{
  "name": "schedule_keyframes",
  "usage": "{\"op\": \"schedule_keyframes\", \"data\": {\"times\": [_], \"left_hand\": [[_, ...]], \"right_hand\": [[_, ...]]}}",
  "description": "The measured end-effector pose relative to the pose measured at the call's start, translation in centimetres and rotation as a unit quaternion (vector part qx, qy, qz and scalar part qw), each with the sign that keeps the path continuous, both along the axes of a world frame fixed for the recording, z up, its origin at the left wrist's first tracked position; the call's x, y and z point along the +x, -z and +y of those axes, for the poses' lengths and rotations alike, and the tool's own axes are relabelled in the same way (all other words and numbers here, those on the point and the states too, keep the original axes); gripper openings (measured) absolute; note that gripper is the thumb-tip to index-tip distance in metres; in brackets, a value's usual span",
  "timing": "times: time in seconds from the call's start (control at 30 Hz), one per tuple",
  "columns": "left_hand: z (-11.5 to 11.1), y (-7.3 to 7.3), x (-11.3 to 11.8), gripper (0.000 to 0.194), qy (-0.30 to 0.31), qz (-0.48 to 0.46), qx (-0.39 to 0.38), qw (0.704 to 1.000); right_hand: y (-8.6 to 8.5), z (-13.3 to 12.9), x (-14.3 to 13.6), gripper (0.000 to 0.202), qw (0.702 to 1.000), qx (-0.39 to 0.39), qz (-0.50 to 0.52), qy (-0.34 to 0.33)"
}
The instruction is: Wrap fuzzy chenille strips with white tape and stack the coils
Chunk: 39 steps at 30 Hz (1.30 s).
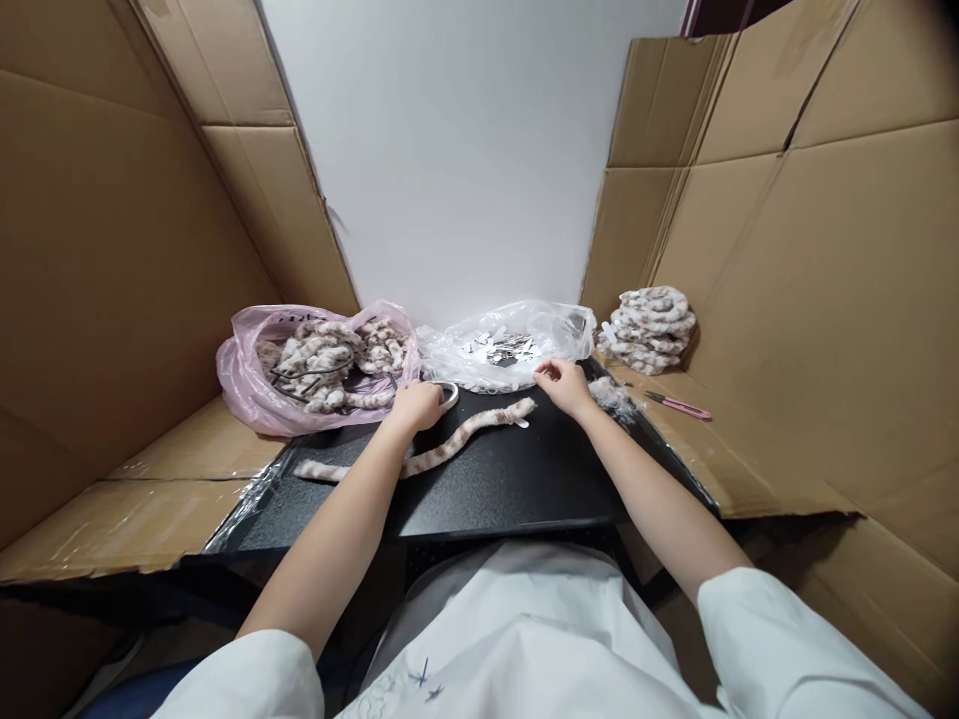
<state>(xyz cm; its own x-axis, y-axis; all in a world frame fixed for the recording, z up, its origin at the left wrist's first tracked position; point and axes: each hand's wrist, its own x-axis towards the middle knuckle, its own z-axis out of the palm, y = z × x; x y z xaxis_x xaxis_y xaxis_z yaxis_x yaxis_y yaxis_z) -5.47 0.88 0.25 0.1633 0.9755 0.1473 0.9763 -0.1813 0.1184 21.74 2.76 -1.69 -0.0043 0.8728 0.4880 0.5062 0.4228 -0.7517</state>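
My left hand (420,407) is closed at the edge of a white ring (452,397) that looks like a roll of tape. Most of its fingers are hidden behind the back of the hand. My right hand (563,386) has its fingers curled into a pinch at the front edge of a clear plastic bag (573,322). Whatever it pinches is too small to make out. Between my arms lies a brown-and-white fuzzy strip (442,451), with a small white tag (519,422) at its right end. My left forearm covers part of the strip.
A pink plastic bag (251,394) at the left holds more fuzzy strips (322,359). Small white and metallic pieces (505,347) lie in the clear bag. Coiled strips (650,330) and a pink cutter (678,405) rest on cardboard at right. Cardboard walls flank the black table (509,494).
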Motion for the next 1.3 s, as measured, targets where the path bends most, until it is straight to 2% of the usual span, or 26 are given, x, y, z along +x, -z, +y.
{"op": "schedule_keyframes", "data": {"times": [0.07,0.17,0.23,0.33,0.47,0.7,0.87,1.0,1.13,1.3], "left_hand": [[-0.3,-0.1,0.5,0.016,0.064,-0.103,0.0,0.993],[-1.3,-0.6,1.4,0.025,0.192,-0.256,-0.019,0.947],[-2.2,-0.8,2.2,0.028,0.239,-0.296,-0.013,0.925],[-3.0,-0.7,3.2,0.026,0.271,-0.319,0.008,0.908],[-3.2,-0.2,3.8,0.017,0.29,-0.328,0.035,0.898],[-3.2,0.7,4.3,0.019,0.301,-0.263,0.087,0.912],[-2.7,1.3,4.3,0.019,0.309,-0.218,0.119,0.918],[-2.6,1.0,4.3,0.019,0.304,-0.189,0.138,0.923],[-2.8,0.8,4.4,0.019,0.295,-0.193,0.15,0.924],[-3.0,1.2,4.8,0.021,0.292,-0.22,0.139,0.92]], "right_hand": [[0.2,-0.4,-0.7,0.009,0.999,0.028,-0.001,-0.038],[0.0,-1.7,-2.3,0.017,0.988,0.099,-0.019,-0.117],[-0.3,-2.6,-3.4,0.022,0.977,0.144,-0.022,-0.156],[-0.7,-3.7,-4.6,0.018,0.972,0.168,0.004,-0.165],[-0.6,-4.2,-5.2,0.016,0.973,0.17,0.041,-0.153],[-0.2,-4.1,-5.7,0.012,0.983,0.148,0.08,-0.079],[0.1,-3.6,-5.5,0.009,0.985,0.112,0.082,-0.105],[0.0,-3.5,-5.1,0.008,0.984,0.143,0.046,-0.1],[-0.1,-4.0,-5.2,0.009,0.983,0.173,0.043,-0.048],[0.3,-4.2,-5.7,0.007,0.986,0.145,0.069,-0.038]]}}
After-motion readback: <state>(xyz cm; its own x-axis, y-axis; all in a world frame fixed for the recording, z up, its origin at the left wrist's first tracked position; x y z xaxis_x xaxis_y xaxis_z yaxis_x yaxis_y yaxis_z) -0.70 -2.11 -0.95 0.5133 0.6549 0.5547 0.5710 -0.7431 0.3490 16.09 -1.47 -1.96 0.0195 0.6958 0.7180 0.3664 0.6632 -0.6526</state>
